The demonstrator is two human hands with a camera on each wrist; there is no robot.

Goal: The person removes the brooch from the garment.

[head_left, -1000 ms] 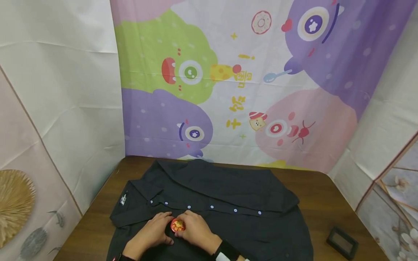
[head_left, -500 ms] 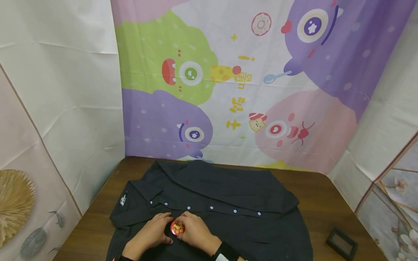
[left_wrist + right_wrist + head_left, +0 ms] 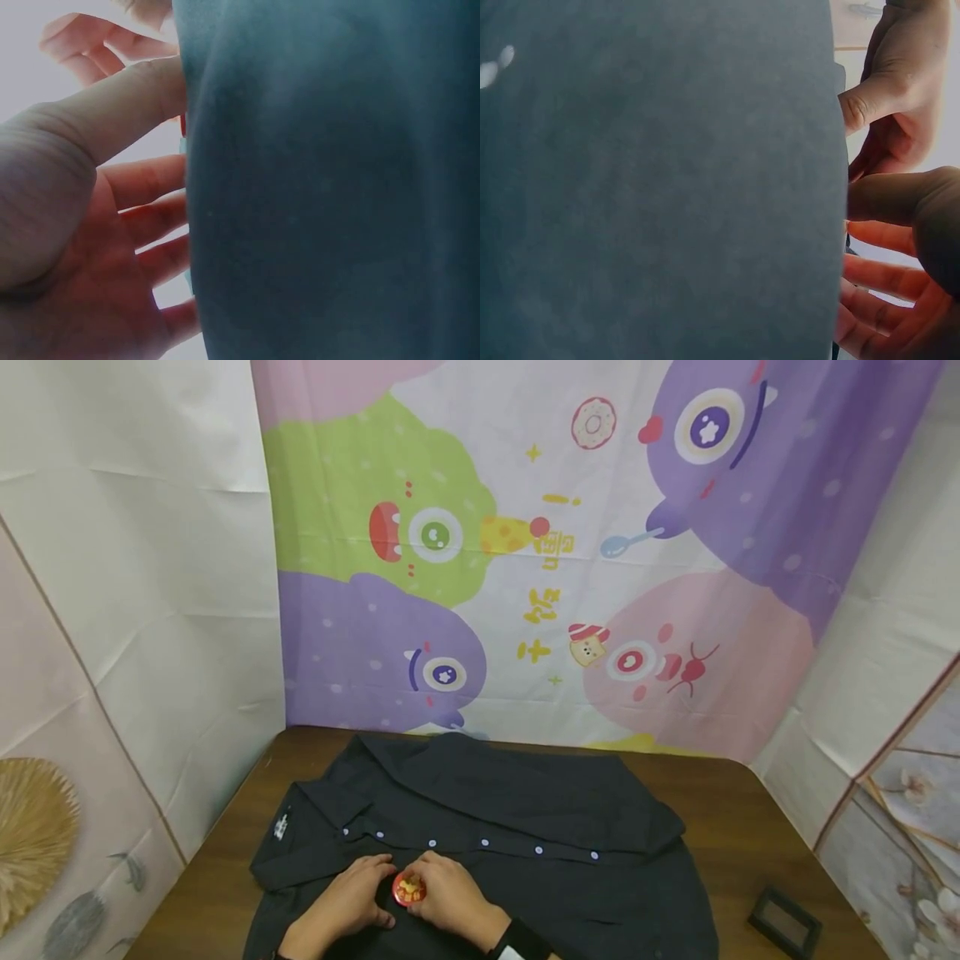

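A dark button-up shirt (image 3: pixel 570 893) lies spread on the brown table, with a row of pale buttons running across it. On its near left part is a round red badge (image 3: pixel 408 888) with a yellow-orange picture. My right hand (image 3: pixel 455 897) pinches the badge's right edge between thumb and fingers. Just to the left, my left hand (image 3: pixel 345 897) rests on the shirt, fingers and thumb spread apart. Dark cloth (image 3: pixel 315 187) fills most of the left wrist view, and likewise the cloth (image 3: pixel 660 187) in the right wrist view, so the fingertips are hidden there.
A small black rectangular frame (image 3: pixel 785 922) lies on the table (image 3: pixel 735 827) at the right. Behind the table hangs a cartoon-printed cloth (image 3: pixel 525 693). Pale curtains (image 3: pixel 187 610) stand on both sides.
The head view has tilted slightly, so the scene sits a little lower. Both hands stay at the badge with hardly any movement; its printed face shows slightly differently between the fingers.
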